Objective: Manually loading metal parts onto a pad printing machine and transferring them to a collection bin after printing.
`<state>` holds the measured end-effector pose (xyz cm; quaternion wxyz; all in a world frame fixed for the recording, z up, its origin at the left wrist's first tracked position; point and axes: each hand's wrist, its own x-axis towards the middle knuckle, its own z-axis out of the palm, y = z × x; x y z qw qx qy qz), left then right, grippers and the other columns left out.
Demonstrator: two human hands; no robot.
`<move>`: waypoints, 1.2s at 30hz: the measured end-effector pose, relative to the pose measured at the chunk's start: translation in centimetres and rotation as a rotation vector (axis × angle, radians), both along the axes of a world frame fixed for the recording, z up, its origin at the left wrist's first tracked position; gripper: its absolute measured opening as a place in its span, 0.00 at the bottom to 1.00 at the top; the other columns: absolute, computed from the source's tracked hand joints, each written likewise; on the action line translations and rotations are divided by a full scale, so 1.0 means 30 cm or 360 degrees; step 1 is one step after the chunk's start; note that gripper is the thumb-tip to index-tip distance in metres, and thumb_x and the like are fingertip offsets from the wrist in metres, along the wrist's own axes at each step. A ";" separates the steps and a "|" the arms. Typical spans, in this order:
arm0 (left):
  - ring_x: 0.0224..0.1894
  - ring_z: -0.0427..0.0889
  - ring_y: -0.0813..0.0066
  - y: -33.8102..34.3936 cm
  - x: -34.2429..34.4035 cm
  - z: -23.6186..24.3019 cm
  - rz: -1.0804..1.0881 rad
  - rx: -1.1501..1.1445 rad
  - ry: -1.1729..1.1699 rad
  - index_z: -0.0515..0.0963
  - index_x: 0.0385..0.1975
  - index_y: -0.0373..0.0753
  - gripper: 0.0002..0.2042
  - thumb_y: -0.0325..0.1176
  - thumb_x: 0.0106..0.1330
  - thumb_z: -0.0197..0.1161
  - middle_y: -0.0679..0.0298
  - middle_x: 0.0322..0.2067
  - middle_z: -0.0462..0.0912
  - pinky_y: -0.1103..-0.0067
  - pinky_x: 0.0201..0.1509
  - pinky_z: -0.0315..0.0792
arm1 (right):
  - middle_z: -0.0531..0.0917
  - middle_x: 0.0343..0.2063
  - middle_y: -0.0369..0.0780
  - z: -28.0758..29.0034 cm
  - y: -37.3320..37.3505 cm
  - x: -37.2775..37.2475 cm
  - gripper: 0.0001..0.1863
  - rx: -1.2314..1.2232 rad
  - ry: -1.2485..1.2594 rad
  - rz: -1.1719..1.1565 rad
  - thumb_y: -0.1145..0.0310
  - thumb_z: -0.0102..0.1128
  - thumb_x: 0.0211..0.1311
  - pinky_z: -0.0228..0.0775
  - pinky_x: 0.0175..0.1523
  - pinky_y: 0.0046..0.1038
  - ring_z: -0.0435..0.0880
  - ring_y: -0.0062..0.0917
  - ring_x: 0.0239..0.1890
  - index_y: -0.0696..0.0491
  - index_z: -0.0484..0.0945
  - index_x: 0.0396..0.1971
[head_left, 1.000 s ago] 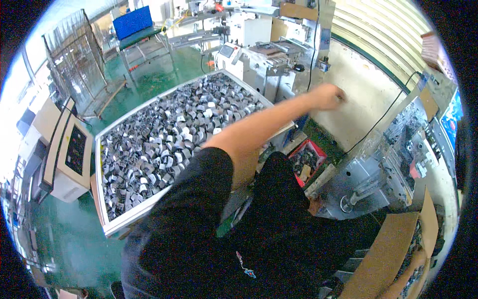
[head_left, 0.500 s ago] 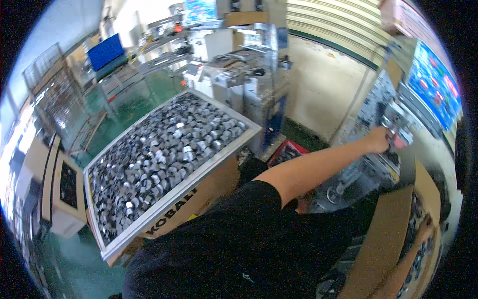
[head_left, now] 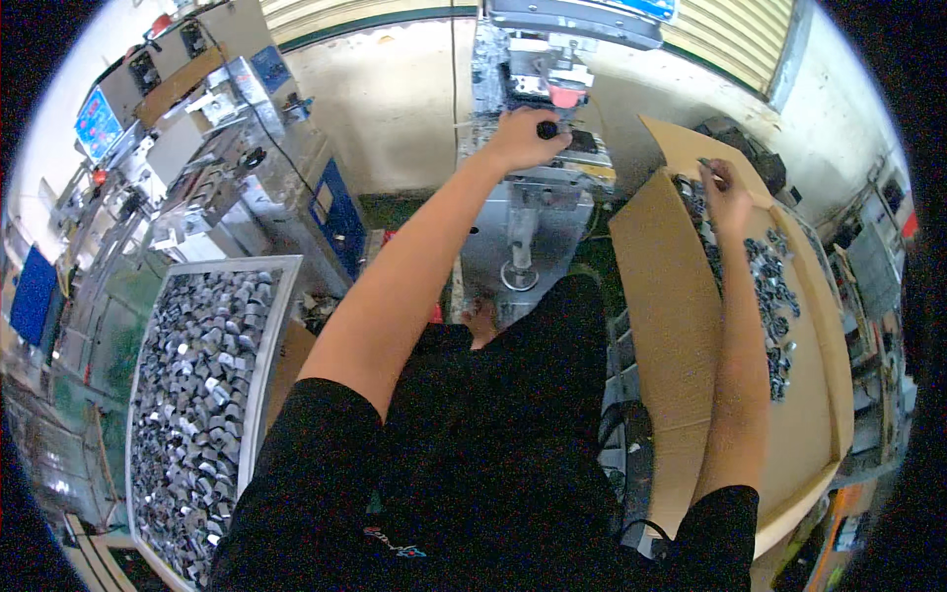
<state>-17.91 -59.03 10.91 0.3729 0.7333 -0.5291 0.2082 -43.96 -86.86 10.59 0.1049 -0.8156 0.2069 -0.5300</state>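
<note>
My left hand (head_left: 523,140) reaches forward to the bench machine (head_left: 533,222). Its fingers are closed around a black round-ended thing (head_left: 547,129), just below a pinkish-red part (head_left: 565,96) of the machine. Over the far end of an open cardboard box (head_left: 666,326), my right hand (head_left: 728,202) is closed in a pinch on a small dark part (head_left: 714,175), whose exact kind is too small to tell. Below that hand, small dark metal parts (head_left: 774,281) lie scattered on the cardboard.
At my left stands a light-framed tray (head_left: 279,306) heaped with curved grey metal pieces (head_left: 202,385). Another machine (head_left: 247,187) stands behind it. A wall with a shutter (head_left: 735,39) rises beyond the bench machine. My legs are close under the machine.
The view has swung right, bringing the machine to the centre and the tray to the left. My right hand has moved from inside the box up to its far end; my left stays at the machine.
</note>
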 end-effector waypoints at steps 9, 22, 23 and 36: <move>0.47 0.78 0.52 0.017 -0.003 -0.001 -0.0162 -0.0102 0.0093 0.82 0.37 0.43 0.14 0.46 0.61 0.64 0.52 0.38 0.83 0.61 0.60 0.64 | 0.86 0.42 0.42 0.054 0.322 0.208 0.14 0.0324 -0.0204 0.0661 0.65 0.68 0.60 0.77 0.48 0.26 0.87 0.26 0.40 0.53 0.82 0.45; 0.42 0.83 0.45 0.029 -0.032 0.039 -0.0075 -0.0327 0.0747 0.68 0.49 0.29 0.22 0.46 0.75 0.49 0.39 0.37 0.82 0.62 0.47 0.74 | 0.86 0.34 0.46 0.076 0.558 0.424 0.11 -0.0016 0.0360 0.0506 0.60 0.64 0.60 0.77 0.43 0.39 0.85 0.43 0.36 0.46 0.85 0.40; 0.41 0.83 0.45 0.030 -0.027 0.036 -0.0076 -0.0369 0.0729 0.68 0.49 0.29 0.21 0.46 0.75 0.48 0.39 0.37 0.82 0.63 0.47 0.74 | 0.86 0.34 0.46 0.084 0.570 0.427 0.11 -0.0021 0.0364 0.0515 0.60 0.64 0.60 0.77 0.43 0.39 0.85 0.43 0.36 0.46 0.85 0.40; 0.38 0.83 0.50 0.175 -0.012 0.033 -0.0011 -0.1011 0.0598 0.75 0.43 0.29 0.19 0.44 0.72 0.53 0.45 0.36 0.82 0.64 0.45 0.75 | 0.85 0.38 0.47 0.104 0.688 0.426 0.20 -0.0357 0.0662 0.0299 0.47 0.55 0.65 0.77 0.45 0.43 0.84 0.46 0.38 0.48 0.83 0.43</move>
